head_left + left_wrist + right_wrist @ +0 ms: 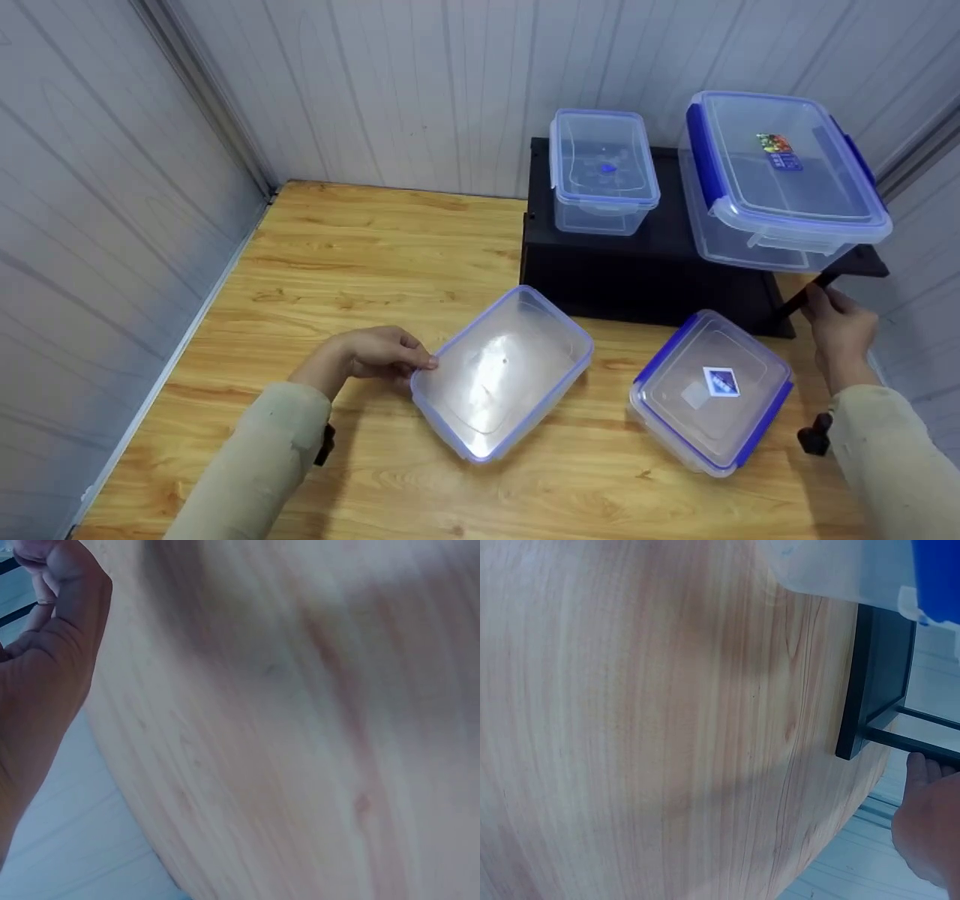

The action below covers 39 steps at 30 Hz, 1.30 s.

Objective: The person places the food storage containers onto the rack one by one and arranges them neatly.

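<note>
In the head view, my left hand (386, 354) pinches the left corner of a clear plastic food container (517, 360) with a pale blue rim, thumb on the edge. It is tilted low over the wooden table. At the right, my right hand (841, 330) holds a thin upright post of a black rack (600, 277), its fingers curled behind the post. The right wrist view shows that hand (930, 817) against the rack's black bar (911, 742). In the left wrist view, only part of the left hand (56, 637) shows at the upper left; its grip is cut off.
On the rack stand a small lidded container (606, 169) and a large one (787, 172) with blue clips, which overhangs the front. Another lidded container (712, 405) lies on the wooden table (360, 255) in front. Pale panel walls (420, 90) enclose the back and sides.
</note>
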{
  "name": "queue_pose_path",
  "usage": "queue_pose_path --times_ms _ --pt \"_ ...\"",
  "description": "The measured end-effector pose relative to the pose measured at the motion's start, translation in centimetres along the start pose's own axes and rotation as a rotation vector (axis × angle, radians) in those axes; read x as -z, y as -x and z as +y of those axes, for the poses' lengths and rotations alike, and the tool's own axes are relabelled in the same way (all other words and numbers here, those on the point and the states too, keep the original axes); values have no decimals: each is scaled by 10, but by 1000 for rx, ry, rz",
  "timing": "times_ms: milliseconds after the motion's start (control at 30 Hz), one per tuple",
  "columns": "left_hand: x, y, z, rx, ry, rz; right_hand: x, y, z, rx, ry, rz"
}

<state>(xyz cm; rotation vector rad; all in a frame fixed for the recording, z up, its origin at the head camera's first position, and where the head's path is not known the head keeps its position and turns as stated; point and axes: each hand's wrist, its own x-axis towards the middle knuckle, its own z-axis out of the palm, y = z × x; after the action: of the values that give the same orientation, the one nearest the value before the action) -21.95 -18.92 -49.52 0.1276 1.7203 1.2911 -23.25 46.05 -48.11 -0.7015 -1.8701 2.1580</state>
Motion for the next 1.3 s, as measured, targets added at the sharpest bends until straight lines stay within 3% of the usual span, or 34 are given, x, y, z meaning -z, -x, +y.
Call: queue_pose_path --times_ms 267,533,967,1133,1300 --pt "-15 -3 -12 -79 91 -89 1 -2 -1 -4 -63 -6" --pt "-32 -5 -19 -103 178 -106 1 0 -2 -4 -21 15" --pt "-61 -6 -22 -192 245 -179 2 -3 3 26 -103 28" --pt "-67 -6 -22 -247 270 -178 1 -2 4 64 -129 17" --pt "-71 -5 -19 -249 273 -141 0 -1 2 48 -117 21"
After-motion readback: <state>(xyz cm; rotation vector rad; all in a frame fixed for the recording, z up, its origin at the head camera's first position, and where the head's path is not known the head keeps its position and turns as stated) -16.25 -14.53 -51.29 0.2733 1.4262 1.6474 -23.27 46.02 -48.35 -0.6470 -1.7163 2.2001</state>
